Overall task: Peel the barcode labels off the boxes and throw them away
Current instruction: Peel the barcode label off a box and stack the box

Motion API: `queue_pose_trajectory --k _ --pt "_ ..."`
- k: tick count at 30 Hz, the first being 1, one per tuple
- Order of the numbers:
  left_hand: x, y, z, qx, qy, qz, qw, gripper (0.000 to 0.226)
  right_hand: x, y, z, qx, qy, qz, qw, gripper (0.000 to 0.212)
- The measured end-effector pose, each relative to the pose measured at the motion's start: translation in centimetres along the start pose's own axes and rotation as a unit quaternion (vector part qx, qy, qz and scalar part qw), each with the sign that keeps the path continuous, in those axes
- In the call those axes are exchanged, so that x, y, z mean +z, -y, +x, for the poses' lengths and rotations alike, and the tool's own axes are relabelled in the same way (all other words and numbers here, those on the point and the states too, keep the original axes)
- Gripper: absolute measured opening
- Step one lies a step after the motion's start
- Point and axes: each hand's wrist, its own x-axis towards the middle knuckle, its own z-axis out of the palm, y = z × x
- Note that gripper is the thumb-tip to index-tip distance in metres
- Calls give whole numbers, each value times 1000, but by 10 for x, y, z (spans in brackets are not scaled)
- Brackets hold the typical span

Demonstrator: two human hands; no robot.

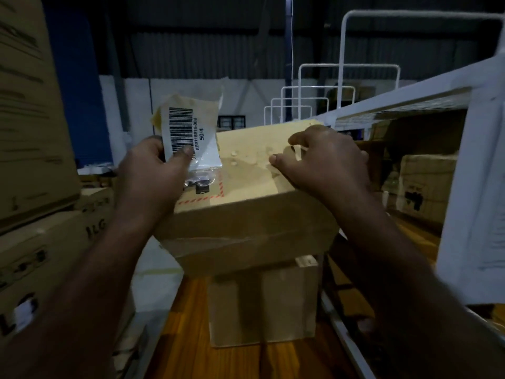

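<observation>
Up at the left edge of the top box (254, 170), the left hand (153, 170) pinches the barcode label (188, 135), thumb on its printed face and fingers curled behind it. This white label stands nearly upright above the box's far left corner, with a sheet of yellowish tape (202, 105) stuck behind it and reaching higher than the label. Just below the label's lower end a crumpled bit of clear plastic (200, 181) lies on the box top, beside a red dashed line printed near the near left corner; whether the label's lower end is joined to the box cannot be told. The right hand (325, 160) lies on the box top toward its far right corner, fingers bent and thumb tip on the cardboard; whether it nips a bit of tape or only presses down cannot be told. The top box sits skewed on a taller box (262, 305), which stands on a wooden floor (185, 337). Stacked cartons (35, 132) rise along the left side, and a white metal rack (464, 187) with more cartons inside runs along the right. White tube frames (347, 67) stand behind the box.
</observation>
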Motion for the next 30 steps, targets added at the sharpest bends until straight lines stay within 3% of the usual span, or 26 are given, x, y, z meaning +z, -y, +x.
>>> queue_pose_trajectory --k 5,9,13,17,21,26,30 --pt "9 2 7 99 -86 -27 991 34 24 -15 14 -42 -96 83 991 52" --pt "22 33 27 103 -48 -33 993 49 63 -40 24 -52 -150 137 978 41" --pt "39 54 33 66 25 -76 995 25 110 -73 21 -51 -167 150 973 36" --pt "49 64 37 48 31 -105 993 39 137 -89 9 -31 -145 164 975 37" --pt "57 63 48 21 28 -148 988 20 145 -93 12 -15 -142 167 976 36" --pt "63 71 68 9 66 -137 988 21 158 -80 12 34 -92 81 992 36" --pt "67 90 88 -61 106 -99 988 27 174 -58 11 53 -26 -5 998 48"
